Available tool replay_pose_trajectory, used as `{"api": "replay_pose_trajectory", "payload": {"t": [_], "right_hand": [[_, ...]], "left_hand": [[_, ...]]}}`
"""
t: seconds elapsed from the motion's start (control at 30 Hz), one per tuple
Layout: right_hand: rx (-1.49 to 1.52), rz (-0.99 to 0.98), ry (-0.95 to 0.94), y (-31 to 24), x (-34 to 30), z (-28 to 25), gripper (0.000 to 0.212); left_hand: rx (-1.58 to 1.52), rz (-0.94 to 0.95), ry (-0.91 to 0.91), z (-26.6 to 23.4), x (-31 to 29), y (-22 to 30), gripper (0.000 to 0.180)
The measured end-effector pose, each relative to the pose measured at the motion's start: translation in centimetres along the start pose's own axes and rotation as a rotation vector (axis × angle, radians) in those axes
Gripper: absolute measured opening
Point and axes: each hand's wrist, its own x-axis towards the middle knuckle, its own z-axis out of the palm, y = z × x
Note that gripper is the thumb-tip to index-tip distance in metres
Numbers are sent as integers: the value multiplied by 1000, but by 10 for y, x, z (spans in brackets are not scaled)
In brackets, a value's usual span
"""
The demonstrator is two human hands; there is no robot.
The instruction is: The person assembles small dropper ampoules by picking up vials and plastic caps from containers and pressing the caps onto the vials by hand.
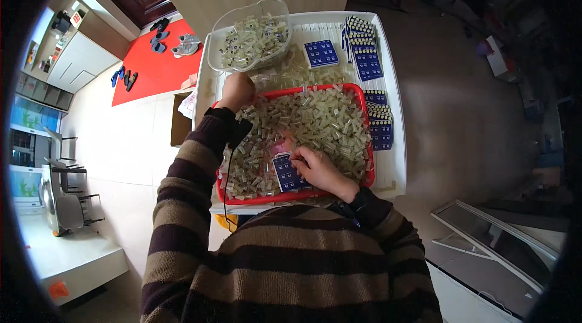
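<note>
A red-rimmed tray (371,165) lies before me, heaped with small clear plastic tubes (330,114). Inside its near part rests a blue card sheet (287,174) with rows of small white marks. My right hand (318,170) is over the sheet's right edge, its fingers curled and pinched together; what they hold, if anything, is too small to make out. My left hand (238,89) is closed at the tray's far left corner, just below a clear plastic bowl (216,50) full of similar tubes, some with dark round ends. Its fingertips are hidden.
On the white table (397,171) lie a stack of blue cards (321,54) and fanned blue cards with pale round dots (366,59), with more cards (381,129) at the right edge. A cardboard box (179,120) stands left of the table. A black cord hangs by my left wrist.
</note>
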Motion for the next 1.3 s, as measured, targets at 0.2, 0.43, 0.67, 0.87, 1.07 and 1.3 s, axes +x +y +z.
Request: {"api": "replay_pose_trajectory", "payload": {"t": [0.2,0.43,0.67,0.87,1.07,1.3], "right_hand": [[-107,-110,4,4,-1,3,12],[-102,-158,-18,14,1,3,11],[-152,-163,-74,14,0,2,11],[-108,-47,-137,8,0,-1,11],[-168,-168,-67,11,-3,-1,11],[-117,-110,-63,11,-5,3,11]], "left_hand": [[-235,-26,36,-6,-18,-8,22],[-215,370,340,-19,-55,-9,19],[-485,271,550,-67,-7,12,25],[-228,386,485,-39,-8,29,34],[7,483,530,-36,-10,46,31],[3,610,302,-46,29,37,33]]}}
